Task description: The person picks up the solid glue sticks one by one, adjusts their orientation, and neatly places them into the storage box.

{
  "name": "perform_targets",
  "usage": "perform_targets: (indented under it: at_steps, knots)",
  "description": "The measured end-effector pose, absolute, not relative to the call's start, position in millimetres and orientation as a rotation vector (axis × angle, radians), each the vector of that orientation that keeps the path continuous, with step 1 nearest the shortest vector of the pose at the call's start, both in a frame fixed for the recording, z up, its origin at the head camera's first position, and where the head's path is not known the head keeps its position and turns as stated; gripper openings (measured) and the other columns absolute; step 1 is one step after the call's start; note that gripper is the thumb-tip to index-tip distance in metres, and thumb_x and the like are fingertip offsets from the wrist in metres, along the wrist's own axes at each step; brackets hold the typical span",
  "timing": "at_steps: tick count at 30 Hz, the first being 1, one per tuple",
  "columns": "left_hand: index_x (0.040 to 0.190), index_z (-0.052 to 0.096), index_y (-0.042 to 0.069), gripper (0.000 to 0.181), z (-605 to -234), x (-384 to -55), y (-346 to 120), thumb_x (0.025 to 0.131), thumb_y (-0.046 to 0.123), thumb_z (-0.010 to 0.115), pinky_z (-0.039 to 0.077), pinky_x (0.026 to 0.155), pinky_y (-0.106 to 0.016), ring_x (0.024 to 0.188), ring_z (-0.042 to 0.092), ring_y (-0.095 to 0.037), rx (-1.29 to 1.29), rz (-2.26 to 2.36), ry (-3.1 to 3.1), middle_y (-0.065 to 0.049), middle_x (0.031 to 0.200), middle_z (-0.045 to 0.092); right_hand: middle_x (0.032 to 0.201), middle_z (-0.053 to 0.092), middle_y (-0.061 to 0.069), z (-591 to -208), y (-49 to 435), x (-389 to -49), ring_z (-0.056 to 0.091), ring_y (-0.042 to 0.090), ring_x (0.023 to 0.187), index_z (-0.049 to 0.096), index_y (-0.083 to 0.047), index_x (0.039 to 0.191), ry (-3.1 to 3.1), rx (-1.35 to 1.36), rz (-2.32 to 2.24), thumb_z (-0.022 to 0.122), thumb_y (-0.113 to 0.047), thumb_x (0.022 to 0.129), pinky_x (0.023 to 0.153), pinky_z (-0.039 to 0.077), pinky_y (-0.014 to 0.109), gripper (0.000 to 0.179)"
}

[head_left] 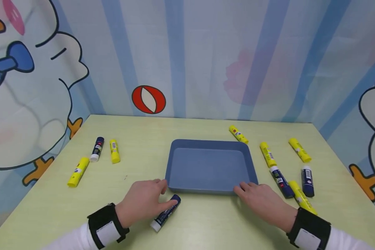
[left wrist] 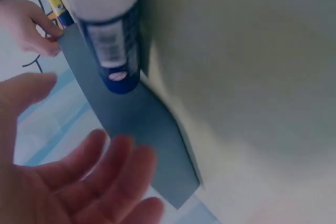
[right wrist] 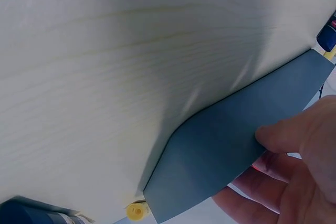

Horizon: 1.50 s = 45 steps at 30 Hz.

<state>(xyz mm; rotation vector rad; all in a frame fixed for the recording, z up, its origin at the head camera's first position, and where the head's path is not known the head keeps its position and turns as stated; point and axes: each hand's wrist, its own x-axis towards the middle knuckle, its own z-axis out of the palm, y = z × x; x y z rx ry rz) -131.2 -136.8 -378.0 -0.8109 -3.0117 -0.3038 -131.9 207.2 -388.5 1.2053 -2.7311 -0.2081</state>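
A blue-grey rectangular tray (head_left: pixel 210 166) lies on the table before me. My right hand (head_left: pixel 265 201) pinches its front wall near the right corner; in the right wrist view the thumb presses the outer side while the fingers reach over the rim. At the front left corner hovers my left hand (head_left: pixel 143 199), its fingers loosely bent and spread in the left wrist view, holding nothing. Just beside its thumb is a navy glue stick (head_left: pixel 166 216) with a white end, lying at a slant on the table, partly covered by the thumb in the head view.
To the left lie two yellow glue sticks (head_left: pixel 78 172) and a navy one (head_left: pixel 97 149). Several more yellow glue sticks (head_left: pixel 300 150) and two navy ones (head_left: pixel 307 181) lie right of the tray. A printed curtain (head_left: pixel 200 62) hangs behind the table's back edge.
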Motion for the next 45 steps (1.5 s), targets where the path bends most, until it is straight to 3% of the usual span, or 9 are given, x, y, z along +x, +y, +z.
perform_targets:
  at_steps: [3, 7, 17, 29, 45]
  knots:
    - [0.068, 0.051, 0.017, 0.047, -383, -127, -134, 0.081, 0.059, 0.068, 0.025, 0.042, -0.025, 0.044, 0.038, -0.007, -0.821, -0.259, -3.128, 0.008, 0.050, 0.039, 0.074, 0.044, 0.000, -389, 209, -132, 0.038, 0.011, 0.055, 0.051, -0.010, 0.094, -2.729, 1.206, -0.195, 0.070, 0.001, 0.084, 0.042, 0.029, 0.024, 0.024]
    - [0.065, 0.049, 0.018, 0.049, -390, -125, -130, 0.080, 0.061, 0.067, 0.025, 0.043, -0.025, 0.044, 0.039, -0.007, -0.878, -0.255, -3.188, 0.008, 0.050, 0.039, 0.074, 0.044, 0.000, -389, 209, -132, 0.038, 0.010, 0.055, 0.051, -0.010, 0.094, -2.731, 1.209, -0.186, 0.070, 0.001, 0.084, 0.042, 0.029, 0.024, 0.024]
    - [0.071, 0.057, 0.017, 0.036, -392, -125, -123, 0.084, 0.048, 0.070, 0.033, 0.044, -0.024, 0.048, 0.042, -0.006, -0.968, -0.314, -3.191, 0.009, 0.055, 0.046, 0.075, 0.046, 0.000, -388, 209, -133, 0.041, 0.011, 0.056, 0.052, -0.010, 0.095, -2.745, 1.215, -0.185, 0.070, 0.001, 0.084, 0.043, 0.031, 0.024, 0.025]
    - [0.074, 0.058, 0.015, 0.036, -390, -125, -124, 0.086, 0.047, 0.069, 0.030, 0.045, -0.023, 0.049, 0.040, -0.006, -1.019, -0.299, -3.183, 0.008, 0.056, 0.045, 0.075, 0.047, 0.001, -385, 207, -132, 0.042, 0.011, 0.057, 0.052, -0.009, 0.095, -2.779, 1.207, -0.204, 0.071, 0.002, 0.083, 0.044, 0.033, 0.025, 0.025]
    - [0.078, 0.061, 0.018, 0.029, -377, -133, -137, 0.088, 0.044, 0.069, 0.035, 0.049, -0.022, 0.052, 0.044, -0.004, -1.169, -0.471, -3.192, 0.011, 0.059, 0.049, 0.074, 0.048, 0.001, -386, 208, -133, 0.043, 0.011, 0.056, 0.052, -0.009, 0.094, -2.751, 1.219, -0.215, 0.072, 0.002, 0.082, 0.044, 0.034, 0.025, 0.025]
